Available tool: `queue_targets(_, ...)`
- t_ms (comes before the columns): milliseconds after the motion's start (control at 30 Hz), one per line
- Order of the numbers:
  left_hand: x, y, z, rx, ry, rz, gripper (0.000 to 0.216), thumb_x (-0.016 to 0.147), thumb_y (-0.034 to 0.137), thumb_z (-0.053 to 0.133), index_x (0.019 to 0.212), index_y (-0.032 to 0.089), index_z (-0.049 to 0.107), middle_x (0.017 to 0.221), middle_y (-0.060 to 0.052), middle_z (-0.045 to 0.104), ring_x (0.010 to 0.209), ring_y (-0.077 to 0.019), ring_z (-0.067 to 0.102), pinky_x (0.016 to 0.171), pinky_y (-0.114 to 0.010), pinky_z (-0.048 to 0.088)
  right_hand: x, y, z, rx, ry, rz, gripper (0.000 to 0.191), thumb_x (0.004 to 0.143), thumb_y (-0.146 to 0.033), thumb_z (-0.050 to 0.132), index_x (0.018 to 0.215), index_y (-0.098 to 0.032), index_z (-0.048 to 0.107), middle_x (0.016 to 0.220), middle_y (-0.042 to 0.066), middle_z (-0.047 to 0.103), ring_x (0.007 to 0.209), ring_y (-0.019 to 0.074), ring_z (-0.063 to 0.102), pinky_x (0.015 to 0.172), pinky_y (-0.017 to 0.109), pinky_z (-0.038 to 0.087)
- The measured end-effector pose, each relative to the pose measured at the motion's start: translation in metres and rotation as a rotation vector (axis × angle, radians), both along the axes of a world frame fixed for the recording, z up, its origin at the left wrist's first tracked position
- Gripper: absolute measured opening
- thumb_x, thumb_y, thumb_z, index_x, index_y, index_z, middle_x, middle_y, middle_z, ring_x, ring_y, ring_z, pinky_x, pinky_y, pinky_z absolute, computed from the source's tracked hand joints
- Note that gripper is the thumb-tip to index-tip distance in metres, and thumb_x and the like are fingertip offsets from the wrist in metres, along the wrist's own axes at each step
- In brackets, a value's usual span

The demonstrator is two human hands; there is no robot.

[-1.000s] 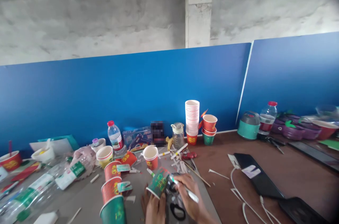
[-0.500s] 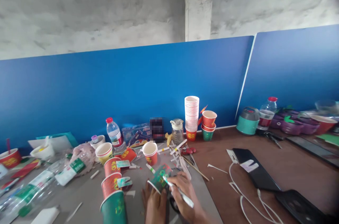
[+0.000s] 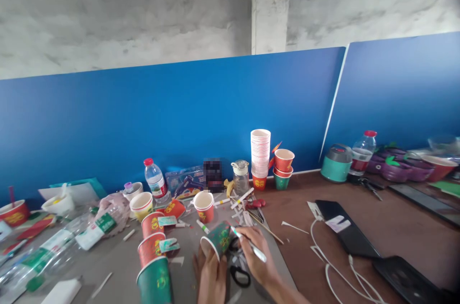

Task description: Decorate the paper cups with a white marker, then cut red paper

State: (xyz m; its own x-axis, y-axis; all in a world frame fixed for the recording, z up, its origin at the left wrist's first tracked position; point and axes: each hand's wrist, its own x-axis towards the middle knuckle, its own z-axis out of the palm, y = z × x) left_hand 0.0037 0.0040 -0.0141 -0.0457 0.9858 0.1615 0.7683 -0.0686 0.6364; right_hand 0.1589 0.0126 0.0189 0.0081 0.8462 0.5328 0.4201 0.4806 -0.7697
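Note:
A green paper cup (image 3: 220,240) with yellow and red print lies tilted on its side, its open white rim toward me. My left hand (image 3: 211,275) grips it from below at the rim. In my right hand (image 3: 257,253) is a white marker (image 3: 253,247), its tip close to the cup's right side; whether it touches I cannot tell. Black-handled scissors (image 3: 240,275) lie between the hands, partly hidden. To the left stand more cups: a green one (image 3: 154,282) in front, then a red cup (image 3: 148,250) and another red one behind, with green-painted paper pieces sticking out.
Behind the hands are an upright red cup (image 3: 204,208), a glass jar (image 3: 240,177) and a tall cup stack (image 3: 260,155). Plastic bottles (image 3: 46,258) lie at the left. A phone (image 3: 345,227) and white cable (image 3: 323,258) are at the right. A blue partition (image 3: 161,117) stands behind.
My right hand has moved slightly right with the marker, away from the cup's printed front. The cup has turned a little, showing more of its opening, and more of the scissors shows.

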Motion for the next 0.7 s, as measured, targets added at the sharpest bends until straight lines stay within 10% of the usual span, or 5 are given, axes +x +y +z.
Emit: queue_targets(700, 0.002, -0.003, 0.013, -0.017, -0.162, 0.061, 0.037, 0.075, 0.039, 0.046, 0.099, 0.019, 0.066, 0.120, -0.010, 0.062, 0.125, -0.0295, 0.040, 0.106, -0.042, 0.024, -0.001, 0.003, -0.011, 0.039, -0.033, -0.063, 0.025, 0.087, -0.023, 0.041, 0.091, -0.021, 0.065, 0.080, 0.005, 0.068, 0.079, 0.0214, 0.060, 0.075, 0.033, 0.046)
